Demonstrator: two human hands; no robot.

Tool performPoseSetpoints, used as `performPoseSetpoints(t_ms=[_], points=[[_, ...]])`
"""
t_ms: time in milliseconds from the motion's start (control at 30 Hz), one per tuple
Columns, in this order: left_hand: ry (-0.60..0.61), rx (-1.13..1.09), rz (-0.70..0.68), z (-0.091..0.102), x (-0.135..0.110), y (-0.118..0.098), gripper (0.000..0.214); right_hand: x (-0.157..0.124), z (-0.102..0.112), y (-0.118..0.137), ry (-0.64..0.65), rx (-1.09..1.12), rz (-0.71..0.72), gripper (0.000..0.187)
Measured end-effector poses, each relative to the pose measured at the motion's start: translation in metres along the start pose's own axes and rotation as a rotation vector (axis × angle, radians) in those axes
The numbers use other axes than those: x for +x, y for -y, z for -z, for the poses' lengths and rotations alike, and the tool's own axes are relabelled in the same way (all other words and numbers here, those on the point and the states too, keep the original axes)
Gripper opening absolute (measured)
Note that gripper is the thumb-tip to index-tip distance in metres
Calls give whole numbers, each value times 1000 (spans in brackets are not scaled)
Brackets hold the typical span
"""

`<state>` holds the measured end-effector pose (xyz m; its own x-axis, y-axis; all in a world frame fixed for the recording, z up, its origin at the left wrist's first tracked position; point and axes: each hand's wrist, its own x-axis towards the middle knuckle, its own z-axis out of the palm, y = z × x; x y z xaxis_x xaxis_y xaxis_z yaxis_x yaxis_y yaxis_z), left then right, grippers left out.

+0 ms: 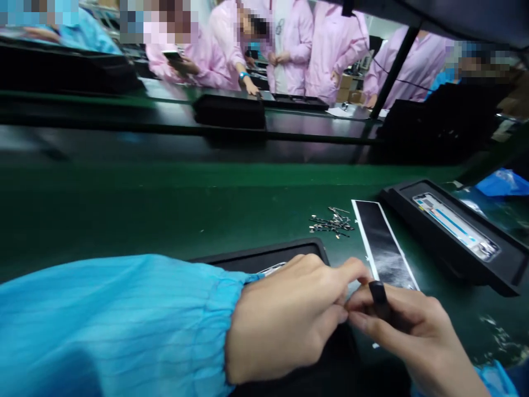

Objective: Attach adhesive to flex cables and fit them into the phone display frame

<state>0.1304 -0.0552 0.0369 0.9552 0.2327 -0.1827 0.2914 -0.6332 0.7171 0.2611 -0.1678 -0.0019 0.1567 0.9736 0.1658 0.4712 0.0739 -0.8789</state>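
My left hand (289, 314), in a blue sleeve, reaches across the front with its thumb and fingers pinched together. Its fingertips meet those of my right hand (409, 325), which is also closed in a pinch and wears a black band on one finger. Whatever lies between the fingertips is hidden or too small to name. Beneath my left hand is a black tray (303, 248), and a sliver of a silvery part (273, 269) shows in it. Just beyond my right hand lies a black strip sheet with white edges (382, 237).
Several small thin cable-like parts (333, 225) lie in a pile on the green table (165, 215). At right, a black tray (433, 242) holds a phone frame (457, 226) with blue strips. A blue bag (502, 183) sits behind it. Across the bench stand people in pink coats (289, 44).
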Motion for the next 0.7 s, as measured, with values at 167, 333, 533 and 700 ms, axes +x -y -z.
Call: performPoseSetpoints(t_ms=[167,333,533,700], points=[[-11,20,-72,10,-23,8,28,13,-18,13,15,-12,118,10],[-556,-115,13,16,-45,17,21,18,-31,11,-176,35,48,7],[-587,-835,86,8,-54,36,10,21,-53,20,-380,112,-13,13],[-622,-1116,30,0,-51,35,8,21,-72,23,-436,102,23,9]])
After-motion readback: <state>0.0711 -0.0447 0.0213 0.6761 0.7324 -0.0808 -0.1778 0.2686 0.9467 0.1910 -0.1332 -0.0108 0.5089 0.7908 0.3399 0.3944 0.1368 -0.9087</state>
